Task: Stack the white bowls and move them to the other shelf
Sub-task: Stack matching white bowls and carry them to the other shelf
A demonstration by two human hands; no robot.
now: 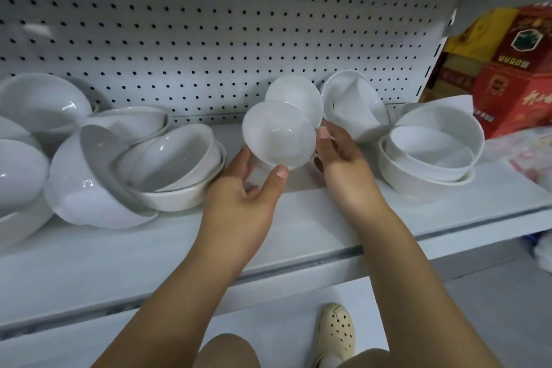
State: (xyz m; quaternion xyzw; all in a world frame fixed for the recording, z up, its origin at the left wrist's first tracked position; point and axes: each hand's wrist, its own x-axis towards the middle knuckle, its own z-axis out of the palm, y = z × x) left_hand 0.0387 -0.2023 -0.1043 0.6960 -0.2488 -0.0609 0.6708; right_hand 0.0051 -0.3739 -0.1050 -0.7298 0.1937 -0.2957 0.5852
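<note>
White bowls are everywhere on this pale shelf, and I hold one small bowl just above it, in front of the pegboard at the back. My left hand takes it from below: the thumb presses on the near rim and the other fingers go behind the left side, so the hand is closed around the bowl. The bowl is tilted, its opening turned toward me. My right hand is beside it on the right, fingers half spread, with one fingertip touching the right edge of the rim (if it really grips, I cannot tell). A second small bowl is directly behind the first one, also tilted, and their rims overlap from my view; I cannot tell what supports it.

On the left lies a pile of larger bowls, some nested and some leaning on their sides. On the right stands a stack of bowls, upright and a little crooked, and behind it one more bowl leans against the back panel. Past the end of the shelf there are red boxes with yellow parts. Below, near the floor, I see a cream shoe with holes.
</note>
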